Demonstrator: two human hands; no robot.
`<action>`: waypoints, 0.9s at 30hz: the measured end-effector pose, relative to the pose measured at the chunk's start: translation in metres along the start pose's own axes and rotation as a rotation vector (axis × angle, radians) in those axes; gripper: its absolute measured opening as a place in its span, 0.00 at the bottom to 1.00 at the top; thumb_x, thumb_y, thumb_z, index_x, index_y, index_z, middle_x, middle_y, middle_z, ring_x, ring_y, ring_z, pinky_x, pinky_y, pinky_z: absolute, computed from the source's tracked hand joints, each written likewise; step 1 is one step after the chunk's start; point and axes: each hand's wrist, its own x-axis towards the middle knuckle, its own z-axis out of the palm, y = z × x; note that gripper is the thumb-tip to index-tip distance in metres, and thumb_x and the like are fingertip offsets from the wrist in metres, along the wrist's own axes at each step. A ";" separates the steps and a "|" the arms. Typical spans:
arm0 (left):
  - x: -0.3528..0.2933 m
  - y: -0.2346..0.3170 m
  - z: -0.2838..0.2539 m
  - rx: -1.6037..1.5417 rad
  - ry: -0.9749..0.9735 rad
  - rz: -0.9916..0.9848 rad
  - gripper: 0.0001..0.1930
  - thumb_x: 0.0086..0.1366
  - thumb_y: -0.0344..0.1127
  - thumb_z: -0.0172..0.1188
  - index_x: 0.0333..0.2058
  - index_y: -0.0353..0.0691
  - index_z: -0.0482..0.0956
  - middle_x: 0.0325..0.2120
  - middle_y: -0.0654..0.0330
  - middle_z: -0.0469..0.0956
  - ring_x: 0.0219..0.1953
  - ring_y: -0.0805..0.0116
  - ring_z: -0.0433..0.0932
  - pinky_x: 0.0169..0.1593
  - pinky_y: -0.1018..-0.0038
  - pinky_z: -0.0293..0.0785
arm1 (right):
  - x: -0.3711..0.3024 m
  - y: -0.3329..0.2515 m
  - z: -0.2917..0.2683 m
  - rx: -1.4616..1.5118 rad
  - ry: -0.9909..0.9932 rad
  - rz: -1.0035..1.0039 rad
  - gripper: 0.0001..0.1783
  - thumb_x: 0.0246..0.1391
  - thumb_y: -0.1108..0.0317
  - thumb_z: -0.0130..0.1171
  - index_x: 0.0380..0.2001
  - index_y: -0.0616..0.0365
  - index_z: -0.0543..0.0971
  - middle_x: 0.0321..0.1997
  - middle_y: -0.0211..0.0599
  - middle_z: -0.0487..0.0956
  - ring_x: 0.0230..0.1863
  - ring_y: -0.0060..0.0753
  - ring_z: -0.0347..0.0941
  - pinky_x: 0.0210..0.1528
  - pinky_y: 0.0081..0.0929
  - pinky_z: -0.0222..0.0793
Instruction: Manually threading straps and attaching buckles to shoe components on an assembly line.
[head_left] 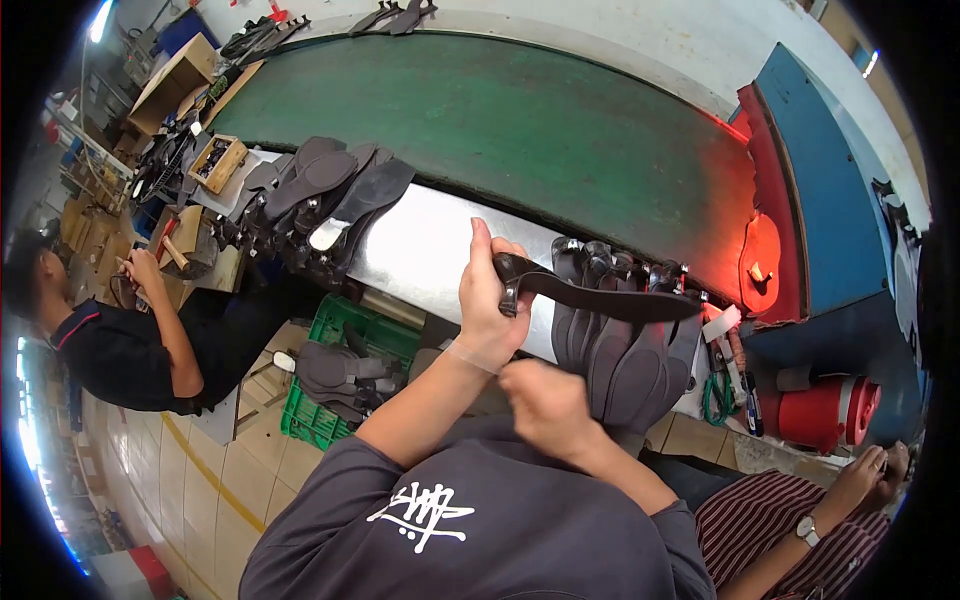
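Observation:
My left hand (pixel 488 305) is closed around the heel end of a dark shoe sole (pixel 620 300), its thumb pointing up. The sole stretches out to the right, roughly level, over the metal ledge. Just below my left wrist is my right hand (pixel 550 400), curled into a fist and slightly blurred; whether anything is inside it is hidden. A thin, pale, see-through band (pixel 470 356) crosses my left wrist near that fist. To the right, several dark heeled soles (pixel 625 365) lie side by side on the ledge. Another pile of soles (pixel 315 180) lies to the left.
Beyond the shiny metal ledge (pixel 415 235) runs a green conveyor belt (pixel 480 120), ending at a red-lit blue housing (pixel 820 190). A green crate (pixel 310 410) holds more soles. Green-handled scissors (pixel 716 395) and a red bucket (pixel 825 412) are right. Co-workers sit left (pixel 130 345) and right (pixel 790 520).

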 end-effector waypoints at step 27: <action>-0.016 0.011 -0.051 0.291 -0.018 -0.320 0.26 0.67 0.62 0.42 0.26 0.44 0.67 0.14 0.66 0.66 0.08 0.78 0.57 0.12 0.82 0.51 | 0.016 0.012 -0.014 1.013 -0.100 0.702 0.42 0.61 0.74 0.46 0.71 0.42 0.37 0.18 0.27 0.69 0.17 0.15 0.62 0.21 0.14 0.61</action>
